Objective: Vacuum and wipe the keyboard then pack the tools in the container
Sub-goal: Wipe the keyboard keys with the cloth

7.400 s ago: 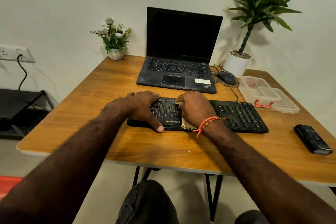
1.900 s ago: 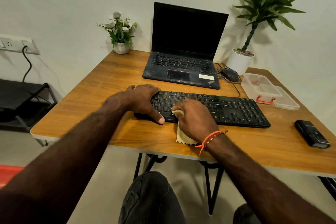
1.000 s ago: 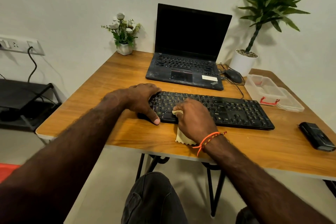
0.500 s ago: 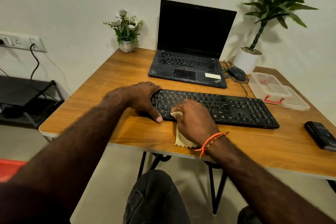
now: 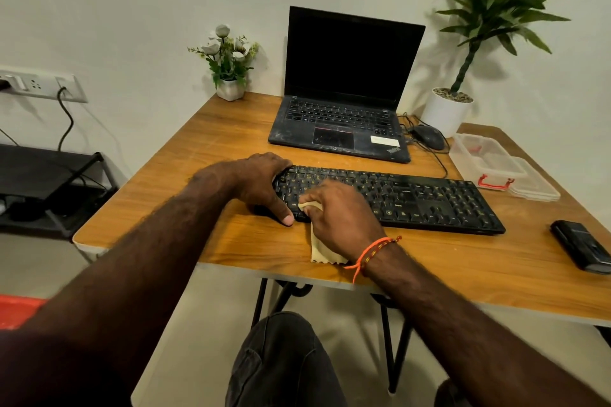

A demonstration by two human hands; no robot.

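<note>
Nearest to the front edge of the table [image 5: 463, 281], a yellow cloth [image 5: 320, 249] is held under the right hand [image 5: 342, 218]. Its fingers are curled and the cloth is pinched in them, so that one end is pressed on the keys and the loose end hangs down on the wood. The keyboard [image 5: 413, 200] is placed a little behind the front edge, about in the middle of the table, and its left end is covered by both hands. The left hand [image 5: 261, 182] is laid on this left end, the fingers bent over the far side and the thumb pressed at the near side; probably the keyboard is kept from sliding in this way while it is wiped. The wiping step seems to be in progress at the left part.

Near the right edge a flat black device [image 5: 582, 246] is seen, perhaps the small vacuum; this cannot be told for sure. Further back at the right edge a clear plastic box [image 5: 489, 158] with a red clasp is placed, likely ready for the tools. Behind the keyboard an open laptop [image 5: 344, 89] and a mouse [image 5: 428, 137] are found, and two plants at the far edge.
</note>
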